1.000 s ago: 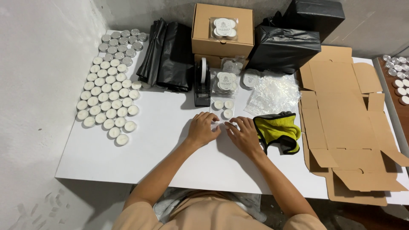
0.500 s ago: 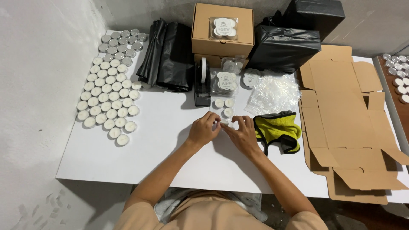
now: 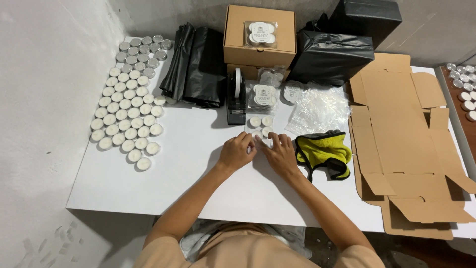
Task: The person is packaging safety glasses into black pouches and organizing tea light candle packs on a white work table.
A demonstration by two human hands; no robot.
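Both hands meet at the middle of the white tabletop (image 3: pixel 163 183), the left hand (image 3: pixel 236 153) and the right hand (image 3: pixel 281 155) with fingertips pinched together around a small clear packet of tealight candles (image 3: pixel 261 130) that lies flat just beyond the fingers; the fingers of each hand are curled onto its near edge, though whether they truly grip the film or only press it down I cannot tell. The packet looks light, its plastic thin, slippery and easily creased, while the candles inside are small rigid cups with soft wax tops that could dent, so it is best taken by the film's edges or under the cups, not squeezed across the wax. Just past the fingers stands a black tape dispenser (image 3: pixel 236 97), with more filled packets beside it and a brown cardboard box (image 3: pixel 260 42) behind. Right of the right hand lies a yellow and black cloth (image 3: pixel 323 150), then a flattened carton (image 3: pixel 411 144). Far left of the left hand, rows of loose tealights (image 3: pixel 130 104) cover the tabletop.
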